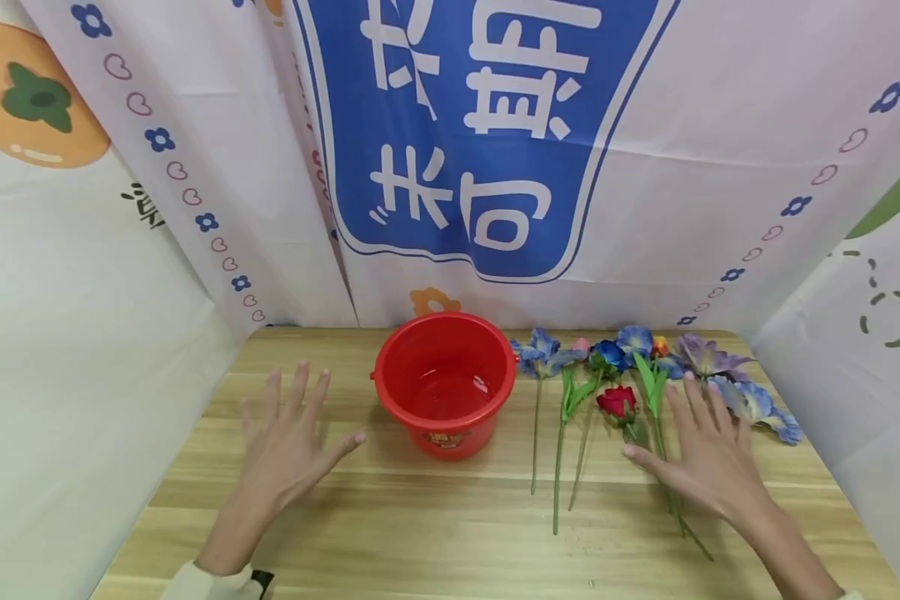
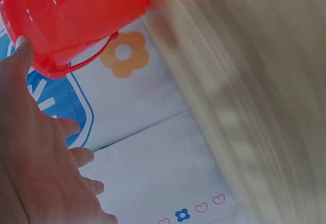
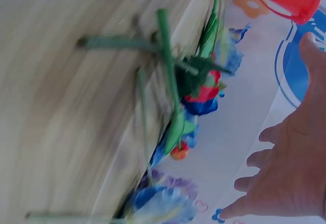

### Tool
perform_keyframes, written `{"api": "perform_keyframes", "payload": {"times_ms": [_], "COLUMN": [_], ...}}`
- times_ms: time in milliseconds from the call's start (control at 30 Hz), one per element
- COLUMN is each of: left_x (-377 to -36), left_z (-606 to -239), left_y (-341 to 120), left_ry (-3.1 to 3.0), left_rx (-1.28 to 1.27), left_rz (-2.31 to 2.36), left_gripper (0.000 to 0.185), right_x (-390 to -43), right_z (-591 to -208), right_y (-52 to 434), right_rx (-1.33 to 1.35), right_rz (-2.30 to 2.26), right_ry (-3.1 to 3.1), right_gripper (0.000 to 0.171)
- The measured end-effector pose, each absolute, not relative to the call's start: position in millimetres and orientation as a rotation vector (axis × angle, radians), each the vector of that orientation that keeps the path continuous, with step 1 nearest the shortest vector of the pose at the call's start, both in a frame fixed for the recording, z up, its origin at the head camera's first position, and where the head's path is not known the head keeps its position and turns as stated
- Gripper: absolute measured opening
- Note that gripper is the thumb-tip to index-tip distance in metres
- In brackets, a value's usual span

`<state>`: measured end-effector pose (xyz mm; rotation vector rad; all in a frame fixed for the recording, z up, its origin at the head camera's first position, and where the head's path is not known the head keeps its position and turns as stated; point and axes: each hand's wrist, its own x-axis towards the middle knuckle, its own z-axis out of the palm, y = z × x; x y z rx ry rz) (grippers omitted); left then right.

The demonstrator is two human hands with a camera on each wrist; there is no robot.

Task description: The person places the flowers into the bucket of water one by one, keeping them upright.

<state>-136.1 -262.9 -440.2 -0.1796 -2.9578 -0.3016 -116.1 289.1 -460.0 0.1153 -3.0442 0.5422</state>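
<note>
Hovering flat with fingers spread, the right hand [image 1: 708,462] sits over the flower stems [image 1: 648,433] on the desk [image 1: 420,533]; they look light, bendy, best pinched mid-stem. The left hand [image 1: 288,454], also spread, holds nothing beside the red bucket [image 1: 444,383].

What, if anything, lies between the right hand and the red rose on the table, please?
Nothing visible does. The right hand hovers open just right of the red rose; only bare table and neighbouring flower stems lie around it. The red bucket stands well left.
</note>
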Motion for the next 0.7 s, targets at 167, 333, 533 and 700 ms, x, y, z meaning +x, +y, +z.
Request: {"api": "perform_keyframes", "payload": {"times_ms": [167, 333, 533, 700], "left_x": [-143, -149, -156, -161], "left_z": [-436, -433, -433, -433], "left_y": [-255, -247, -239, -234], "left_ry": [-2.931, -2.911, -2.878, -2.844], "left_rx": [-0.219, -0.268, -0.328, -0.357], "left_rz": [-0.403, -0.498, -0.588, -0.647], "left_gripper": [0.104, 0.1, 0.097, 0.095], "right_x": [-123, -130, -139, -145], "right_z": [-457, -455, -458, -462], "right_y": [271, 255, 236, 223], "right_rx": [0.154, 0.183, 0.197, 0.201], "right_rz": [0.608, 0.641, 0.746, 0.834], "right_ry": [-3.033, -3.021, -3.015, -2.984], "right_gripper": [0.116, 0.115, 0.116, 0.115]}}
